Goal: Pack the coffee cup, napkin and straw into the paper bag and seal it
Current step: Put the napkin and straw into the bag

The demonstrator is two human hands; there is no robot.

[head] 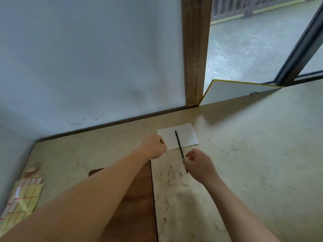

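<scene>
A white napkin (181, 137) lies flat on the beige table (253, 154). Across it lies a thin black straw (178, 142), its near end pointing at me. My right hand (201, 166) pinches the straw's near part between thumb and fingers. My left hand (153, 145) is curled at the napkin's left edge and covers its near left corner, seemingly pinching it. A flat brown sheet (138, 193), possibly the paper bag, lies under my left forearm. No coffee cup is in view.
A sheet of yellow and white stickers (21, 198) lies at the left table edge, with a small clear object (32, 169) behind it. A white board with a yellow rim (236, 91) leans at the back right. A wall and wooden post (195, 49) close off the back.
</scene>
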